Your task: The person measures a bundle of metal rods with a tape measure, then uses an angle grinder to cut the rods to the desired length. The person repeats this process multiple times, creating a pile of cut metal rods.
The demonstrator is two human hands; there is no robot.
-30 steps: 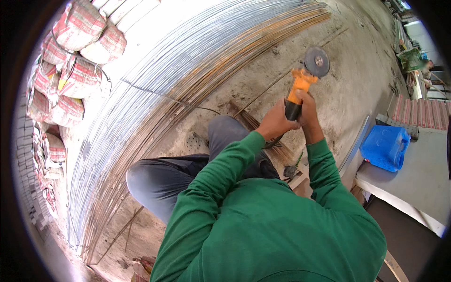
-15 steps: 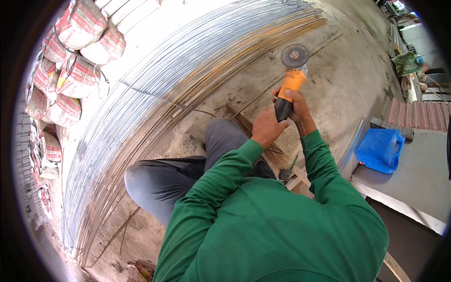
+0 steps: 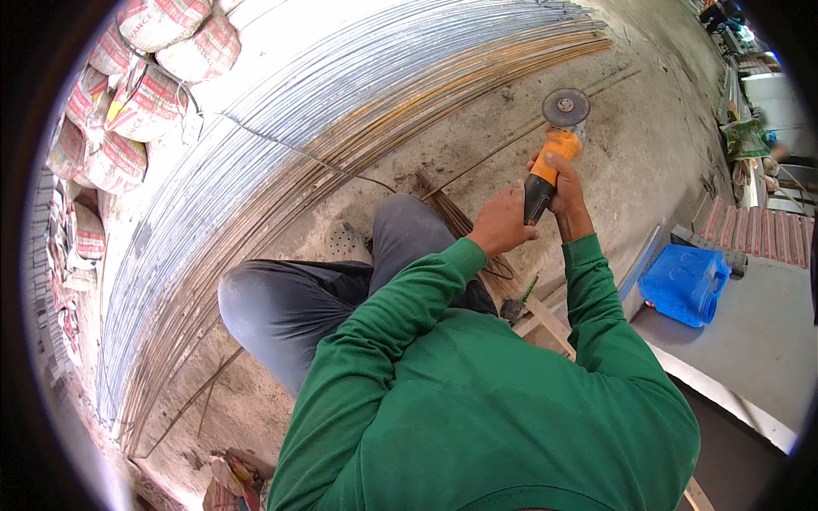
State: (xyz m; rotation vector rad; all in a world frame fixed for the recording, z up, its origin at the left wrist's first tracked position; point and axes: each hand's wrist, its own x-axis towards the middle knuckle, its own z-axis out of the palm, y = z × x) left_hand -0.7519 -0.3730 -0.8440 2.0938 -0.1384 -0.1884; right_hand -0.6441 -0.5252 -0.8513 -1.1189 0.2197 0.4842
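Note:
An orange and black angle grinder [image 3: 558, 152] is held up in front of me, its dark round disc [image 3: 566, 106] at the far end. My left hand [image 3: 503, 220] is closed around the black rear of its body. Further forward, my right hand [image 3: 567, 189] wraps the body near where black meets orange. The disc is above the concrete floor, close to a single thin rod [image 3: 486, 164] lying there; whether they touch I cannot tell. Nearer my knees lies a bundle of short brown rods [image 3: 452, 213], partly hidden by my left arm and leg.
Long steel rods [image 3: 281, 153], grey and rusty, spread in a wide curve on the left, with a dark cable [image 3: 290, 146] across them. Filled sacks [image 3: 149, 102] are piled far left. A blue plastic jug [image 3: 684, 284] lies on a grey slab [image 3: 758, 341] at right. Wood pieces [image 3: 550, 322] lie beside my right arm.
Both hands and the grinder have shifted slightly right and a little lower in the view. The jug and sacks also sit slightly differently, as the view has turned. The grip looks the same.

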